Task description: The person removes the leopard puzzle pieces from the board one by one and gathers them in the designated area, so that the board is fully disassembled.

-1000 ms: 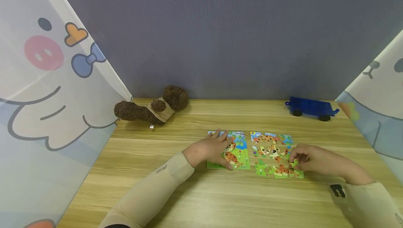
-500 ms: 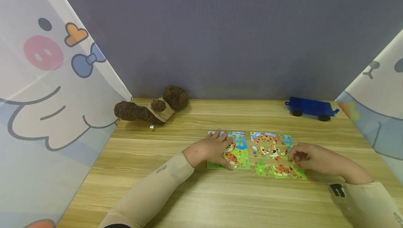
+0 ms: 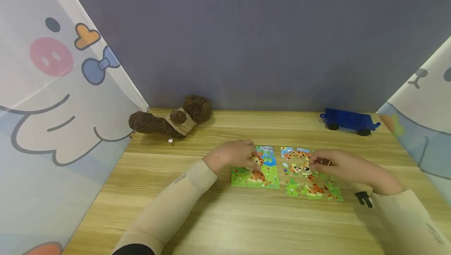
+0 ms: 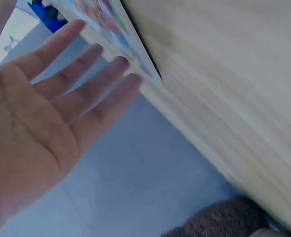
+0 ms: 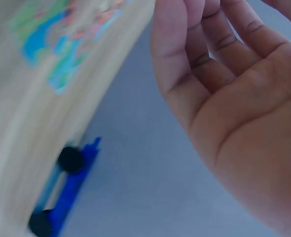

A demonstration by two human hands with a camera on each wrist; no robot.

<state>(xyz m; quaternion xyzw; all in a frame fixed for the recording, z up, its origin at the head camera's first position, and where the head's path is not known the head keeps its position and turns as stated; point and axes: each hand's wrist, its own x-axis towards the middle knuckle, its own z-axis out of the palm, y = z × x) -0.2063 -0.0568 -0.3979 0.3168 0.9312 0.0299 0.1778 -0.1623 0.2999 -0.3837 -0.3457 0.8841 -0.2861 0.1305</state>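
Note:
A leopard picture card [image 3: 269, 175] lies on the wooden table, with my left hand [image 3: 233, 155] over its upper left part. The left wrist view shows that hand's straight, spread fingers, holding nothing, near the card's edge [image 4: 128, 44]. Right of the card, jigsaw pieces [image 3: 293, 187] form a similar leopard picture, with gaps between rows. My right hand [image 3: 331, 164] bends over the upper right of these pieces, thumb and index fingertip near the leopard's face. Its fingertips run out of the right wrist view, so I cannot tell whether they pinch a piece.
A brown plush toy [image 3: 197, 108] lies at the back left. Towards the back right stands a blue toy wagon [image 3: 349, 120] with black wheels. A grey panel [image 3: 260, 43] rises behind the table, and printed curtains [image 3: 53, 102] hang at both sides.
My right hand has moved up and left from the lower right pieces, where a green piece now lies. The left hand has lifted its spread fingers and drawn back slightly on the card.

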